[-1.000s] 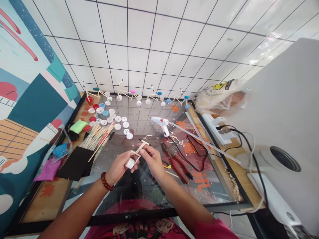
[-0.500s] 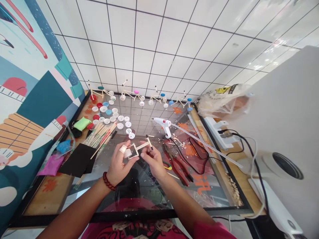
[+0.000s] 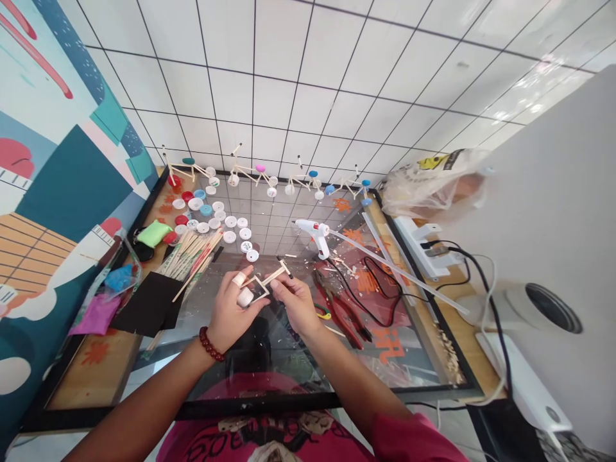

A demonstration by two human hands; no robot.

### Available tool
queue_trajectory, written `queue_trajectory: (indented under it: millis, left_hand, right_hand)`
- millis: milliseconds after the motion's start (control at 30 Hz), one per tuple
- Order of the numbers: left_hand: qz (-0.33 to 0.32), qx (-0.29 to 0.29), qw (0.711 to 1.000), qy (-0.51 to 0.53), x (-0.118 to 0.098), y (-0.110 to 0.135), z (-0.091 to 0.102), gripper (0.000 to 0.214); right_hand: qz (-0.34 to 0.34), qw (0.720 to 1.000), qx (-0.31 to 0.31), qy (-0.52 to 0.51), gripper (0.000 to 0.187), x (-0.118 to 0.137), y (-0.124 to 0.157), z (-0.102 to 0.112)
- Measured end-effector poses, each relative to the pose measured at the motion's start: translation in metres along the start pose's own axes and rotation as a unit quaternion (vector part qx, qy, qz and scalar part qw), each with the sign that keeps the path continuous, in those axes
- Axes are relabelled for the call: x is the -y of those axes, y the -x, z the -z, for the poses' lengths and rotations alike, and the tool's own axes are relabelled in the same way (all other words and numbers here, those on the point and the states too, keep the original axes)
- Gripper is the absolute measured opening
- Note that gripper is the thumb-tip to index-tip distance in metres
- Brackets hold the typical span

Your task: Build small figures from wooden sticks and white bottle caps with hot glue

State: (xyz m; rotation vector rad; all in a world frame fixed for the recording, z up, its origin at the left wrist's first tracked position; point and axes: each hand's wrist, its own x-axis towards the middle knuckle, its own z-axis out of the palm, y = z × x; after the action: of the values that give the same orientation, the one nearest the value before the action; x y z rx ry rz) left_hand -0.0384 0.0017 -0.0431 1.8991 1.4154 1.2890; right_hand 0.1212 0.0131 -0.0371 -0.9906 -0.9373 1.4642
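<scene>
Between my two hands, above the glass tabletop, is a small wooden stick frame (image 3: 260,285). It has a squarish end at the left and a crossbar with black tips at the right. My left hand (image 3: 230,316) is closed on the squarish end, and a pale wrap circles one finger. A white bottle cap (image 3: 245,296) sits by that end, close to the left fingers; whether it is attached I cannot tell. My right hand (image 3: 299,307) pinches the stick below the crossbar, its fingertips partly hidden. Past the hands lies a white glue gun (image 3: 314,236).
Red-handled pliers (image 3: 350,321) and a black cord lie right of my hands. White, red and blue bottle caps (image 3: 230,222), loose wooden sticks (image 3: 195,253) and black sheets (image 3: 144,305) are at left. Several stick models (image 3: 301,181) line the back edge. A power strip (image 3: 423,247) stands right.
The stick frame has turned slightly in my hands, and the white cap by my left fingers sits a little differently. My view has shifted a little; both hands keep their hold.
</scene>
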Motion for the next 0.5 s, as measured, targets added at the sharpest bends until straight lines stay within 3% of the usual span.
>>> queue_trajectory:
  millis: [133,233,333,433,500]
  left_hand:
    - [0.060,0.009,0.997,0.049,-0.0017,-0.0025,-0.0011,0.060]
    - [0.117,0.014,0.986,0.121,-0.0033,-0.0044,-0.0015,0.046]
    - [0.222,0.033,0.947,0.231,-0.0023,-0.0043,-0.0035,0.030]
    - [0.311,0.028,0.893,0.324,0.0001,-0.0040,-0.0058,0.033]
    - [0.335,0.014,0.874,0.351,0.0003,-0.0046,-0.0062,0.035]
  right_hand:
    - [-0.010,1.000,-0.007,-0.011,0.027,0.0005,-0.0006,0.0004]
    - [-0.016,1.000,-0.018,-0.011,0.030,-0.0017,-0.0017,0.0019]
    - [-0.018,0.999,-0.028,-0.009,0.031,-0.0045,-0.0026,0.0030]
    - [-0.022,0.999,-0.033,-0.007,0.031,-0.0053,-0.0027,0.0025]
    - [-0.023,0.999,-0.037,-0.004,0.032,-0.0043,-0.0026,0.0010]
